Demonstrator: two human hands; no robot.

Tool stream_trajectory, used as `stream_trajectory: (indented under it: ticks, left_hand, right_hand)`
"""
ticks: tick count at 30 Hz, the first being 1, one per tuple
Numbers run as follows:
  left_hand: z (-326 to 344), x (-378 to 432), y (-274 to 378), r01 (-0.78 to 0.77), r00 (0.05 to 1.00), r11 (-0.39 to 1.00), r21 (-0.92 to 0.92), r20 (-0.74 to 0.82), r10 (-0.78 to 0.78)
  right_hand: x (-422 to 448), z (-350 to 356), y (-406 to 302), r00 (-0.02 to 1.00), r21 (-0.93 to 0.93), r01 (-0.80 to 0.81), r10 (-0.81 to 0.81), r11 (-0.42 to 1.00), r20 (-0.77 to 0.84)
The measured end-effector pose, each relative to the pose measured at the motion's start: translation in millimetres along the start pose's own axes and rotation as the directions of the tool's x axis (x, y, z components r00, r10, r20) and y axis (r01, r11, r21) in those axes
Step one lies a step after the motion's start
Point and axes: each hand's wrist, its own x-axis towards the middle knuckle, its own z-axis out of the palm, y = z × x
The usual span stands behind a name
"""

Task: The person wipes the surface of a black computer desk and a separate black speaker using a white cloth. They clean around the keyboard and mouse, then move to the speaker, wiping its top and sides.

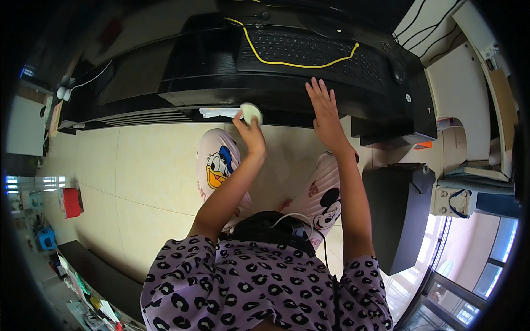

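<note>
My left hand (251, 131) grips a pale, round, flat thing (251, 112), too blurred to name surely, beside the front edge of a black desk (207, 97). My right hand (324, 108) is held with its fingers stretched out, the tips at the desk's front edge, and nothing shows in it. Beyond the fingertips a black keyboard (306, 49) lies on the desk top, with a yellow cable (290, 64) curved across it. A black computer mouse (397, 75) is at the keyboard's right. White papers or packets (219, 112) show in the opening below the desk edge.
A black HP computer case (414, 107) stands at the desk's right end. Below it is a dark cabinet (397, 215). A white cable (93, 80) trails over the desk's left part. A red box (70, 202) stands on the tiled floor at the left. Dark cables hang behind the desk.
</note>
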Motion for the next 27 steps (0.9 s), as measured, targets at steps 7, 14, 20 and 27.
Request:
stream_trajectory:
  ticks: [7, 14, 20, 27]
  left_hand:
    - [123.5, -29.6, -63.9, -0.1, 0.981, 0.98, 0.171, -0.15, 0.126]
    - [146.7, -133.0, -30.5, 0.178, 0.801, 0.984, -0.025, 0.585, -0.129]
    - [66.1, -78.9, -3.6, 0.081, 0.852, 0.989, 0.12, 0.506, -0.132]
    - [18.5, -76.2, 42.2, -0.4, 0.732, 0.89, 0.218, 0.66, 0.167]
  right_hand:
    - [8.6, 14.4, -3.7, 0.999, 0.069, 0.048, -0.046, 0.996, -0.027]
    - [3.1, 8.9, 6.3, 0.999, 0.109, 0.039, -0.037, 0.993, -0.022]
    - [-15.5, -0.6, 27.9, 0.993, 0.389, 0.079, -0.037, 0.918, -0.114]
    - [-73.7, 88.9, 1.0, 0.678, 0.803, -0.402, 0.733, 0.44, -0.062]
